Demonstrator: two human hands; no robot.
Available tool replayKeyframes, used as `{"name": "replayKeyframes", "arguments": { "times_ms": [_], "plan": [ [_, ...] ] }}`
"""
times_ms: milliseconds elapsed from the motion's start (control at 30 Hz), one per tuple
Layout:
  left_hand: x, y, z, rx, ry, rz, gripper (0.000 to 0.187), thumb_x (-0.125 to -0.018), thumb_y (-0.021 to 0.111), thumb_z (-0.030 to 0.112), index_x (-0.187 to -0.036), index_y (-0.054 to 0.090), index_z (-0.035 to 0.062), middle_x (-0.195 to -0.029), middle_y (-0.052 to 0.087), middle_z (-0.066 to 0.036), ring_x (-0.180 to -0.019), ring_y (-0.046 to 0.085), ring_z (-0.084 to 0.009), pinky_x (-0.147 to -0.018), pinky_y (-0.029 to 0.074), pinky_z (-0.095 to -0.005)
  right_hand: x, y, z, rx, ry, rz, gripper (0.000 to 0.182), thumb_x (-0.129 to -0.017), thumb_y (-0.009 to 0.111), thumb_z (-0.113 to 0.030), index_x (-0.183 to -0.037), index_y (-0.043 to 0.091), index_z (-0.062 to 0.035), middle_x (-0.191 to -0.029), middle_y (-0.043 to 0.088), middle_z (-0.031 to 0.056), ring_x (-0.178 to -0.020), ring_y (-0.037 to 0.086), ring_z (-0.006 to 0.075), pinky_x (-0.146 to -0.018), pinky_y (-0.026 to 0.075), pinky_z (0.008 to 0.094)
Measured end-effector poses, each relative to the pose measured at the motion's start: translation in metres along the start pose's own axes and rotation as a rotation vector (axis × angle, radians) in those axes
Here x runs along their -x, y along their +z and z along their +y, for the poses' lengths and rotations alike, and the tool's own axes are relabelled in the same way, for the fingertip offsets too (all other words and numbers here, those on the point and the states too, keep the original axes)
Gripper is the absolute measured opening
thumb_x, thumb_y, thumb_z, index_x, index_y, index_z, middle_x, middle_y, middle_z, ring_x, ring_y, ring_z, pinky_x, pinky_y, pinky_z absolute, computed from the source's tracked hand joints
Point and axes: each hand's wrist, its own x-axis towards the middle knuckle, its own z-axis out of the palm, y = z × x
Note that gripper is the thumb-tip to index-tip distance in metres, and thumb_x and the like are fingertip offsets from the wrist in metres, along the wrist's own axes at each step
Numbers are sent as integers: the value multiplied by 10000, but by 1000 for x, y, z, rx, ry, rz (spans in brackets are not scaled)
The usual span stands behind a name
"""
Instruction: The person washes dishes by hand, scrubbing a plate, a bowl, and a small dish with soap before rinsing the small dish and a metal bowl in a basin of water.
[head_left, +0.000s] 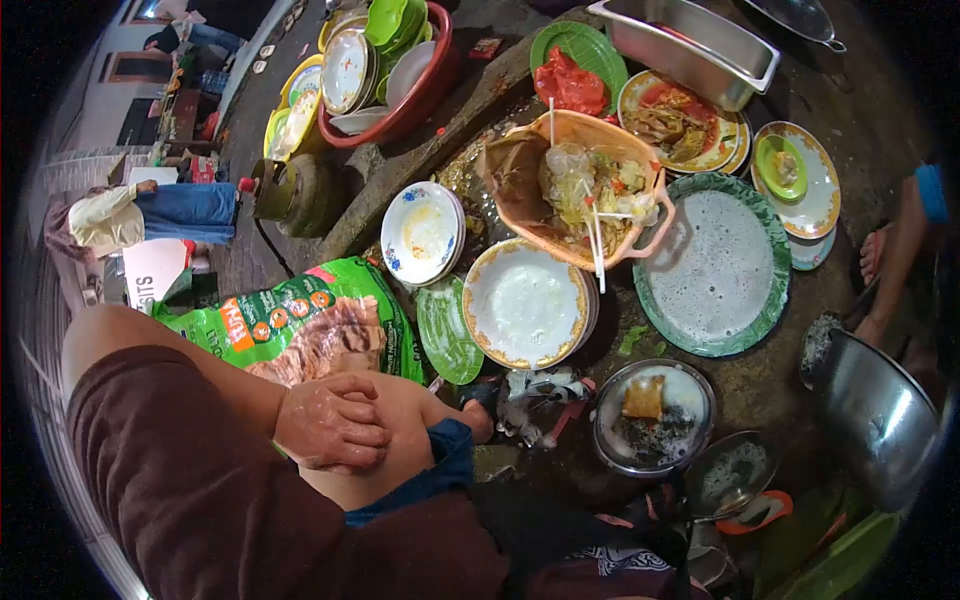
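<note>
My left hand (332, 425) looks wet and rests on my bare leg (405, 410), its fingers loosely bent and holding nothing. Beside that leg lies a green printed bag (290, 310). My right hand is not in view. In front of me is a steel basin (655, 420) with suds and a yellowish sponge-like block in it. A soapy stack of gold-rimmed plates (525, 305) stands near it, with a green plate (448, 330) and flower-patterned plates (422, 235) alongside. A green tub (712, 265) holds foamy water.
An orange basket (520, 190) holds food scraps. Behind are a red tub (430, 100) of dishes, a steel pan (690, 50) and a gas cylinder (295, 195). At right another person's hand (870, 330) touches a metal bowl (875, 410). A person (150, 215) stands farther off.
</note>
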Motion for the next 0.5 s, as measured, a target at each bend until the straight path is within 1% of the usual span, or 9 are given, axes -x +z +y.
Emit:
{"name": "replayKeyframes", "arguments": {
  "times_ms": [67,133,200,233,267,333,367,467,500],
  "plan": [
    [3,-5,0,67,26,-14,132,-752,519,277,-796,522,153,-876,540,18,-767,479,-156,-814,321,-385,13,10,11,-88,88,-6,288,-764,583,-252,-1037,578,-160,-1129,511,84,-1004,489,264,-900,345,484],
    [7,-3,-1,84,47,38,113,-767,506,269,-751,499,157,-823,520,12,-753,474,-168,-795,323,-390,23,20,20,-209,239,-12,293,-765,576,-252,-1042,576,-158,-1150,500,91,-1015,486,272,-897,351,491],
    [12,-8,2,74,52,-60,133,-773,506,293,-796,532,164,-896,557,21,-795,499,-148,-798,323,-378,7,15,22,-34,-190,-113,387,-762,585,-279,-1127,512,-173,-1183,464,138,-1028,472,323,-932,331,494],
    [16,-3,3,99,50,-23,107,-766,515,265,-754,510,159,-846,548,19,-766,496,-160,-789,325,-387,-4,10,20,59,-403,-167,438,-760,590,-292,-1170,480,-181,-1200,445,162,-1035,466,349,-950,320,496],
    [20,0,7,93,49,-9,107,-766,515,265,-754,510,159,-846,548,19,-766,496,-160,-789,325,-387,-14,2,15,74,-408,-167,438,-760,590,-292,-1170,480,-181,-1200,445,162,-1035,466,349,-950,320,496],
    [25,4,15,139,25,107,83,-754,530,231,-746,509,152,-788,528,16,-748,490,-176,-790,326,-397,-43,-20,-11,-24,-413,-146,397,-687,579,-273,-1051,504,-131,-1082,471,152,-958,472,351,-889,335,515],
    [26,9,20,172,31,225,78,-743,545,207,-725,504,144,-730,500,10,-740,487,-181,-790,328,-399,-59,-33,-27,-72,-416,-140,380,-651,574,-263,-991,516,-106,-1022,483,147,-919,476,353,-858,342,524],
    [37,20,35,191,-7,242,80,-745,543,202,-715,508,137,-713,490,4,-728,485,-185,-785,332,-394,-85,-61,-66,-220,-421,-136,339,-541,557,-234,-812,551,-30,-845,521,133,-803,486,356,-766,363,552],
    [40,28,41,229,-18,335,85,-743,545,195,-699,511,130,-694,485,-9,-713,485,-199,-787,330,-394,-86,-63,-72,-209,-426,-151,339,-541,557,-234,-812,551,-30,-845,521,133,-803,486,356,-766,363,552]
  ]
}}
